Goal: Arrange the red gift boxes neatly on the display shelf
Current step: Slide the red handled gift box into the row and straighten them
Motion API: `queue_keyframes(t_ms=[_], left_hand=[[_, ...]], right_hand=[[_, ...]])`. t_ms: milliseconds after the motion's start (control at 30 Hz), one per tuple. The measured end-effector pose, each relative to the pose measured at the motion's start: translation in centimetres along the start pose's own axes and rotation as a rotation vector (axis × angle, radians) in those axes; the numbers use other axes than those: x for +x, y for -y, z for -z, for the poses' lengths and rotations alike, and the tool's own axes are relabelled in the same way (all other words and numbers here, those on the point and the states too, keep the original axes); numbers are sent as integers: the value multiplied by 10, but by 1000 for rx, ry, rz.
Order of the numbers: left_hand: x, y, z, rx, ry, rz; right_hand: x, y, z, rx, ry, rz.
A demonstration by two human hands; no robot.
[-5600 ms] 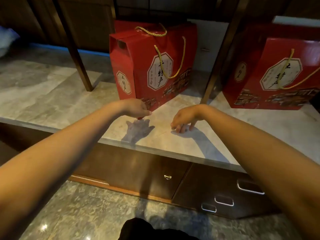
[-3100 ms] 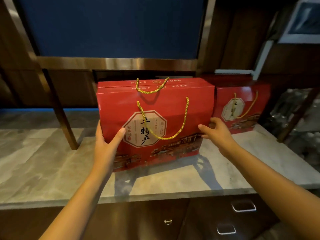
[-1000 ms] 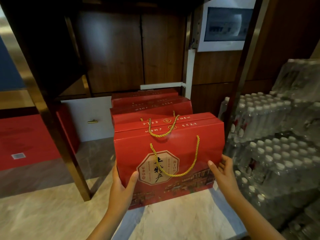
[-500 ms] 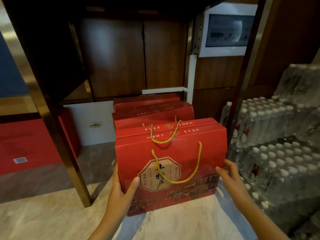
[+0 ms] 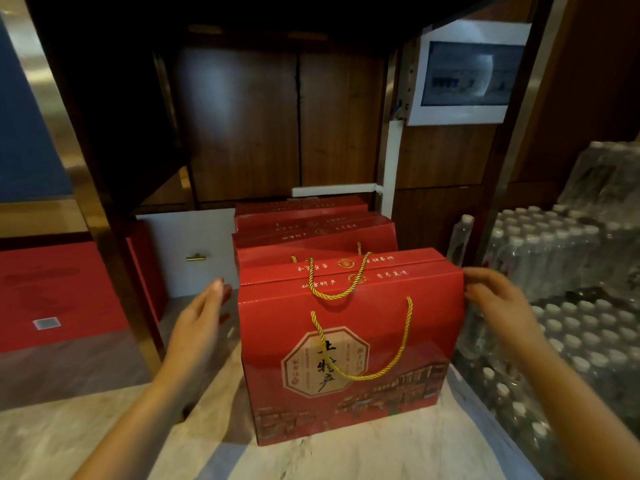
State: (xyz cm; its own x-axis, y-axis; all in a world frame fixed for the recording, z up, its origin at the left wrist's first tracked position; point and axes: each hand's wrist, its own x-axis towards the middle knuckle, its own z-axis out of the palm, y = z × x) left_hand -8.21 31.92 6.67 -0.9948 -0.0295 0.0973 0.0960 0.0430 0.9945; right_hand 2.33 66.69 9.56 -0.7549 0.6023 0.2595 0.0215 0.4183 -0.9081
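Front box: red gift box [image 5: 349, 351] stood upright on the marble shelf [image 5: 346, 459], near its right edge, label side facing you.
Handles: two gold cord handles [image 5: 360, 341]; one drooped over the front face, other lay across the lid.
Row behind: more red gift boxes [image 5: 311, 230] lined up w/ the front box, running toward the shelf's back edge; front box looked to touch the next one.
Your left hand: left hand [image 5: 204, 327] was spread flat, fingers straight, just beside the box's left side; couldn't tell if it touched.
Your right hand: right hand [image 5: 495, 303] was spread, fingertips at the box's upper right edge, holding nothing.
Right of shelf: shrink-wrapped water bottle packs [image 5: 568, 289] stacked just past the shelf's right edge.
Left side: metal post [image 5: 104, 216] stood on the shelf, well apart from the box; white drawer front w/ brass knob [image 5: 195, 258] sat toward the back-left.
Back wall: dark wood panels; white-framed panel box [image 5: 467, 71] up at right.
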Motion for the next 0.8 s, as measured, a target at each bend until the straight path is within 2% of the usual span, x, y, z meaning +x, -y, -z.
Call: queue_keyframes(t_ms=[167,300,400,500,633,800], left_hand=[[46,-35,0,326,83,-14],[71,-48,-7,384,146,21],[88,-48,-14,338,129,49],[94,-49,-22,251,78,88],[96,-45,-23,115,45,135],[90,-40,-22,47,75,141]], right_hand=[[54,46,-9,-208,125,-24],[82,69,-20,-391,328,-126],[98,80,-24,-520,422,-208],[114,84,-27,-570,426,-254],[127,86,-36,-553,413,-211],[121,79,-42,-535,560,-180]])
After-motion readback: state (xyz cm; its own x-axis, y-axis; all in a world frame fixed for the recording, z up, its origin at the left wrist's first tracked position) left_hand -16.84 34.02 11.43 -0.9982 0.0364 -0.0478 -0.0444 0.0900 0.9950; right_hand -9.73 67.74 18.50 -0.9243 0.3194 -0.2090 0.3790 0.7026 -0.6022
